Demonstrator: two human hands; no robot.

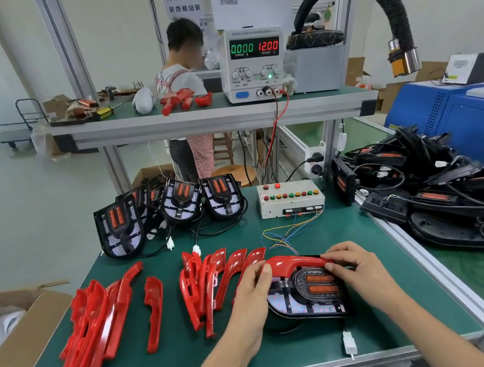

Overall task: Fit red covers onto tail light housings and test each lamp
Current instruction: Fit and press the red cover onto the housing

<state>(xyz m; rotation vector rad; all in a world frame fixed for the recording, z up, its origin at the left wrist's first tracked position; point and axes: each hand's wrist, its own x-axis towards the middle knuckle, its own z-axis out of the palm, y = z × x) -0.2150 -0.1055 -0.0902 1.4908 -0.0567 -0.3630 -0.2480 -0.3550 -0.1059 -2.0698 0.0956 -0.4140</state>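
A black tail light housing (310, 293) with two orange lamp strips lies on the green mat near the front edge. A red cover (293, 263) sits along its far edge. My left hand (252, 295) grips the cover's left end and the housing's left side. My right hand (357, 269) presses its fingers on the cover's right end. The housing's white plug (349, 344) lies loose at the front. Loose red covers lie in two heaps, a left heap (101, 319) and a middle heap (213, 281).
Several uncovered housings (176, 206) stand at the back of the mat. A test box (291, 198) with coloured buttons sits behind my hands, wires trailing forward. A power supply (254, 63) reads 12.00 V on the shelf. Black housings pile (438, 188) at right. A cardboard box (12, 334) is at left.
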